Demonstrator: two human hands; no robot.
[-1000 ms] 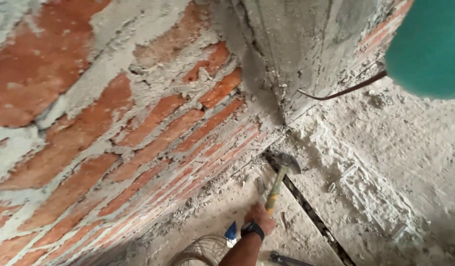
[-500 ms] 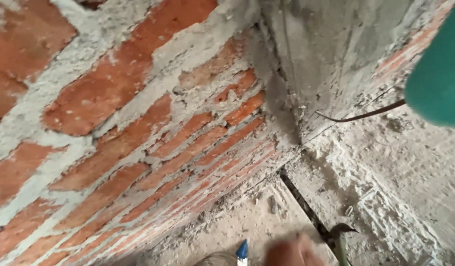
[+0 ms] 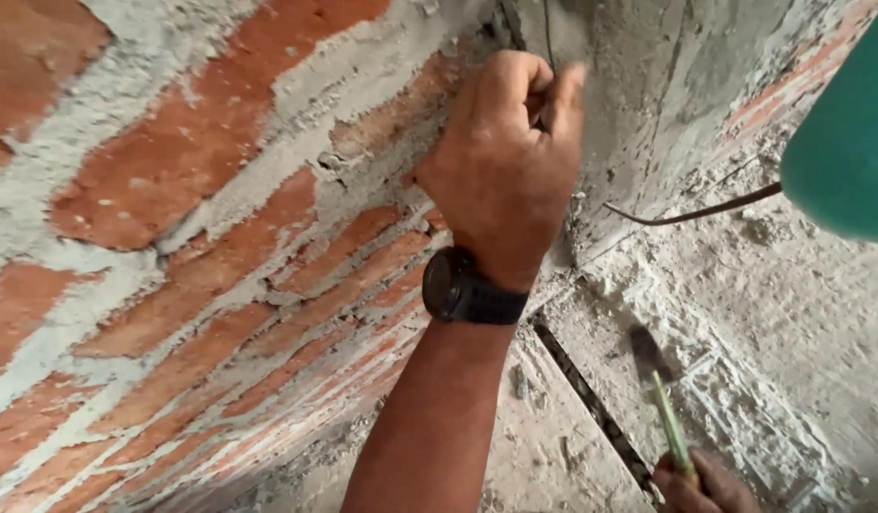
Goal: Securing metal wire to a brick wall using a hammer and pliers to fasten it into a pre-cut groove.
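Observation:
My left hand, with a black watch on the wrist, is raised against the corner where the red brick wall meets a grey concrete column. Its thumb and forefinger pinch a thin dark wire that runs up the column. My right hand shows only partly at the bottom edge. It grips a hammer's yellow-green handle, and the blurred dark hammer head points up toward the wall.
A bent dark wire sticks out of the rough mortar to the right of the column. A teal rounded object fills the upper right, close to the camera. A dark narrow gap runs down the rough grey surface below the corner.
The view has moved closer to the corner. My left hand has come up from the bottom edge to the column and pinched the wire. The hammer has dropped to the lower right.

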